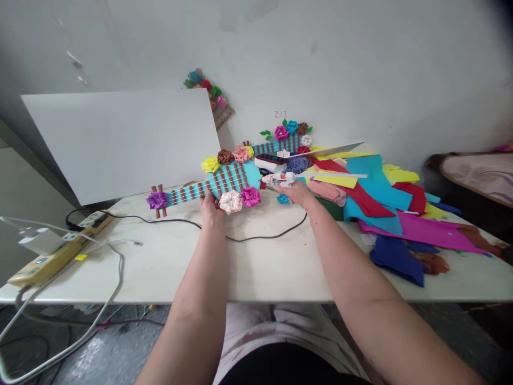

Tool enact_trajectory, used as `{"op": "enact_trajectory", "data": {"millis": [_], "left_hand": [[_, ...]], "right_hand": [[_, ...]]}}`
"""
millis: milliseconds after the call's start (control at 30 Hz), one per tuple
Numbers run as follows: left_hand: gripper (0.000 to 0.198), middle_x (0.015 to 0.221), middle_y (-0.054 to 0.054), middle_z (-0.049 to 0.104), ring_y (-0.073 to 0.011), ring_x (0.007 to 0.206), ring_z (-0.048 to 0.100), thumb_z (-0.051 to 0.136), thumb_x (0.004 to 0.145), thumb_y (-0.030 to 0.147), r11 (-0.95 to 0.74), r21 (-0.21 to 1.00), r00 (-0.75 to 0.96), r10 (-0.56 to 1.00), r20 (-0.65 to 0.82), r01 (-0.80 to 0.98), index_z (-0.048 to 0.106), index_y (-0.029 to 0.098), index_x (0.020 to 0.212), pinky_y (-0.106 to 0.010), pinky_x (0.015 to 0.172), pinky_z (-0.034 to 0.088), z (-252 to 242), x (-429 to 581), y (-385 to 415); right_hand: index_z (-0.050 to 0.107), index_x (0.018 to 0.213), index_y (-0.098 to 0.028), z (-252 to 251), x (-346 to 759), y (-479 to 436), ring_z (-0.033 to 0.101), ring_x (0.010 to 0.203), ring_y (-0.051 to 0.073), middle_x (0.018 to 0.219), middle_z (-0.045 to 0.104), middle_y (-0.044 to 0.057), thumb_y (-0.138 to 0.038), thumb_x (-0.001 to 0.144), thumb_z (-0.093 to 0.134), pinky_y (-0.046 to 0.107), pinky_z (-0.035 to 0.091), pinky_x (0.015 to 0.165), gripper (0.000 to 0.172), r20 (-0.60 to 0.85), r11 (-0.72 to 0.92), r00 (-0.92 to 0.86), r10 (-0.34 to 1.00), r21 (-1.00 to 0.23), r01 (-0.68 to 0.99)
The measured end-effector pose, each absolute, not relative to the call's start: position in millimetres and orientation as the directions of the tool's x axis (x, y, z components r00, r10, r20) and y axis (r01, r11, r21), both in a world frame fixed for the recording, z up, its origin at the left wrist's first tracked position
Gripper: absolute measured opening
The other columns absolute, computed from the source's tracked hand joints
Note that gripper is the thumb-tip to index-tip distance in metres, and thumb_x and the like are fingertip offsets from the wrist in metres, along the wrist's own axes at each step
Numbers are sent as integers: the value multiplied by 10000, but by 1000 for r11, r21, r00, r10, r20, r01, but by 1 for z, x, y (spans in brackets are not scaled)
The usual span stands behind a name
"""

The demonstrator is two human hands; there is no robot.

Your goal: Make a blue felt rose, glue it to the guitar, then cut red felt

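My left hand [211, 206] is closed on the lower edge of a blue guitar-shaped craft piece [224, 181] with brown strips across it. Paper flowers in yellow, brown, pink, purple, white and magenta sit along its edges and at the end of its neck. In my right hand [296, 193] is a white hot glue gun [278, 179], a long glue stick jutting from its back. The gun's nozzle points left, close to the craft's right end; I cannot tell whether they touch. Beside my right hand lies a small blue paper flower [282, 199].
Coloured crepe paper [372, 187] is heaped at the right. A similar flowered craft [276, 144] stands against the wall, near blue yarn [298, 164]. A white board [120, 139] leans at the left behind a yellow power strip [60, 256]. A black cord [256, 238] crosses the table.
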State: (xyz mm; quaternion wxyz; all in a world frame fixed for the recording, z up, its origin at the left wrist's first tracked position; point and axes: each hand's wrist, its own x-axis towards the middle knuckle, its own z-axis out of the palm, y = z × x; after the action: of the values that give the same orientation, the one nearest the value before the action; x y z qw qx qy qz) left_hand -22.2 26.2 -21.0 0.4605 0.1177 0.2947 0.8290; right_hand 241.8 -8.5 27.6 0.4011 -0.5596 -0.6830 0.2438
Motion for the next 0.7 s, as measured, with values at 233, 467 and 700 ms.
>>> {"op": "enact_trajectory", "data": {"millis": [233,467,700], "left_hand": [[134,586,52,474,-75,472,486,588,810,192,-404,557,-537,839,-91,-726,455,199,802,-180,484,410,-18,-21,24],[119,620,42,516,-77,504,523,579,820,182,-412,526,-538,837,-104,-744,463,196,797,-188,520,445,-18,-22,22],[94,651,32,547,-87,528,544,572,825,187,-419,513,-530,844,-85,-749,480,195,843,-211,558,469,-19,-22,23]], "right_hand": [[524,587,-184,25,238,-7,417,357,109,373,413,-37,-429,718,639,232,344,401,302,285,287,-91,954,-786,547],[500,565,-181,29,240,-10,399,362,108,382,404,-29,-396,746,625,250,348,425,307,249,279,-131,959,-774,568],[476,553,-188,32,242,-14,395,356,104,367,401,-37,-464,728,623,247,337,422,358,256,271,-108,961,-781,563]]}}
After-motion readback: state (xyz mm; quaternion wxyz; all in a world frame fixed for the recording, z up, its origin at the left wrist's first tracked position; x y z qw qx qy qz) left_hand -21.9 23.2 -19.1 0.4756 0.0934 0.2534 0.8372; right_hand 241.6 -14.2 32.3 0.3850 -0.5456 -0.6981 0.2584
